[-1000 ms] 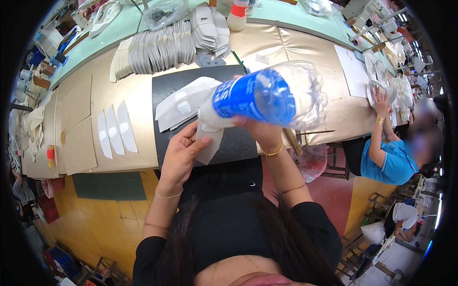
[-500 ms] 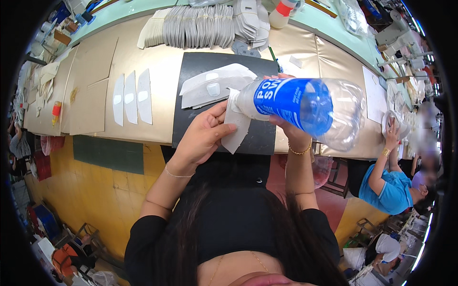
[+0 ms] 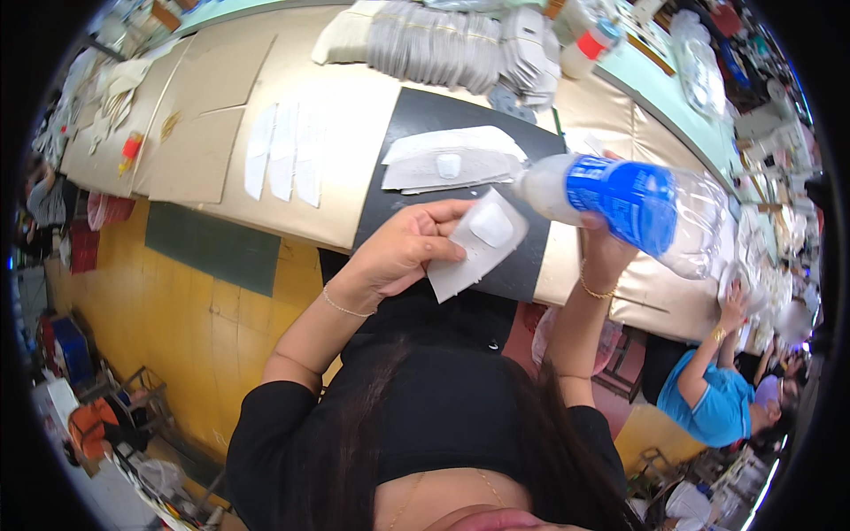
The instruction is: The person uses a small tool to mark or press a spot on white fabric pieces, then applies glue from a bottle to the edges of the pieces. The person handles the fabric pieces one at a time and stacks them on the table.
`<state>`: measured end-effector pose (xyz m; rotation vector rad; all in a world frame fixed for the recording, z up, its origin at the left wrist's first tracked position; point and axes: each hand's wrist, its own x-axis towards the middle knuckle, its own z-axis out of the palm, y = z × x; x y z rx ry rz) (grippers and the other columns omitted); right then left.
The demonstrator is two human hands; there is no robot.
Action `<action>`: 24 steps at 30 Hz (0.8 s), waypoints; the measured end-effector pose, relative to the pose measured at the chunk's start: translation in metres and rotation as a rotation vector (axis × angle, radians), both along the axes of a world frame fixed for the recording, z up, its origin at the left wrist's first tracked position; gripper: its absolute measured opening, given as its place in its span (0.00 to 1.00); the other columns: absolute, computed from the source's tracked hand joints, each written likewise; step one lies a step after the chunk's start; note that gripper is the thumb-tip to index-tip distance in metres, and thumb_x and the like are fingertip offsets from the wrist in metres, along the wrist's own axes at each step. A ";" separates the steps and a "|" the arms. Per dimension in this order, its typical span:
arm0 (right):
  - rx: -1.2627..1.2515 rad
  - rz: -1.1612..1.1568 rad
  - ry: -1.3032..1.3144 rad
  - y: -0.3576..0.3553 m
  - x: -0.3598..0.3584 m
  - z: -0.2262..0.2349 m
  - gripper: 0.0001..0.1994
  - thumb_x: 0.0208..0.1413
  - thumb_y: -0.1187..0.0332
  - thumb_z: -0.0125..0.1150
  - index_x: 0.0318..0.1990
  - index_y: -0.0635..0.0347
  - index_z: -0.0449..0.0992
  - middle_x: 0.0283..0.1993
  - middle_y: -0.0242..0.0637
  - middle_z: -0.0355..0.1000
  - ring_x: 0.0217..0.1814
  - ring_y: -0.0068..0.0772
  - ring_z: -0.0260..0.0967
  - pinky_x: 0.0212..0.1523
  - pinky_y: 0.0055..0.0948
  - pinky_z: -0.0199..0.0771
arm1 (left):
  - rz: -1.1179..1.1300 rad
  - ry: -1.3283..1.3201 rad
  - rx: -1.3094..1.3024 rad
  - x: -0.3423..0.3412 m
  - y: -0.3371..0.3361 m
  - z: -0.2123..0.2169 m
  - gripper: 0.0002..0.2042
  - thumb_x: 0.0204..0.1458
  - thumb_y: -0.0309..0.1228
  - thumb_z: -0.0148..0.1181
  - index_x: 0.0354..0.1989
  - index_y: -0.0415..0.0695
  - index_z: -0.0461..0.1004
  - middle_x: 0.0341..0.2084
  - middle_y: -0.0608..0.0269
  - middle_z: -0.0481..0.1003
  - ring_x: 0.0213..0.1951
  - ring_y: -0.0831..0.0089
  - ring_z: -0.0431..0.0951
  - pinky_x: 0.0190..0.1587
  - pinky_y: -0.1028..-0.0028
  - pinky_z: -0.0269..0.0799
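Observation:
Between the thumb and fingers of my left hand (image 3: 412, 246) is a pale grey flat piece (image 3: 460, 270), tilted above the table edge. A white rounded patch (image 3: 492, 227) shows on its upper face. My right hand (image 3: 609, 243) grips a clear plastic bottle (image 3: 620, 199) with a blue label, lying nearly sideways, its narrow whitish end toward the piece but apart from it. The bottle hides part of my right fingers. Beyond my left hand, a loose stack of similar pale pieces (image 3: 416, 168) rests on a dark board (image 3: 434, 108); its top piece carries a white patch.
Three pale pieces with patches (image 3: 282, 164) lie in a row on the left. Long packed stacks of grey pieces (image 3: 434, 51) stand at the back, near a bottle with a red band (image 3: 586, 51). At the right, a person in blue (image 3: 699, 398) works at the table.
The bottle's narrow end has drawn away to the right from the piece. My left hand has turned the piece, and its white patch now shows. The whole view has shifted and tilted.

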<state>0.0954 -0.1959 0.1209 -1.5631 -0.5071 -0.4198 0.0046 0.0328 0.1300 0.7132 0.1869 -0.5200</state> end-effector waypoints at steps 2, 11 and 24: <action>0.146 -0.022 -0.016 -0.005 0.008 -0.002 0.40 0.39 0.51 0.74 0.56 0.67 0.63 0.54 0.49 0.67 0.53 0.38 0.68 0.51 0.36 0.73 | 0.039 -0.028 -0.018 0.001 0.012 -0.001 0.29 0.43 0.12 0.57 0.58 0.32 0.62 0.47 0.53 0.75 0.47 0.72 0.76 0.52 0.74 0.71; 0.417 -0.088 0.131 -0.035 0.005 -0.004 0.45 0.41 0.43 0.69 0.60 0.65 0.57 0.55 0.48 0.66 0.55 0.42 0.67 0.58 0.48 0.68 | 0.715 -0.119 0.603 0.048 0.106 -0.094 0.29 0.48 0.17 0.57 0.61 0.34 0.59 0.42 0.53 0.73 0.41 0.69 0.76 0.45 0.73 0.73; 0.412 0.017 0.279 -0.042 -0.004 -0.008 0.49 0.40 0.36 0.64 0.61 0.66 0.56 0.52 0.48 0.68 0.56 0.53 0.66 0.55 0.49 0.70 | 0.589 -0.023 1.949 0.008 0.118 -0.128 0.27 0.46 0.26 0.65 0.56 0.36 0.64 0.34 0.51 0.73 0.33 0.65 0.76 0.38 0.69 0.72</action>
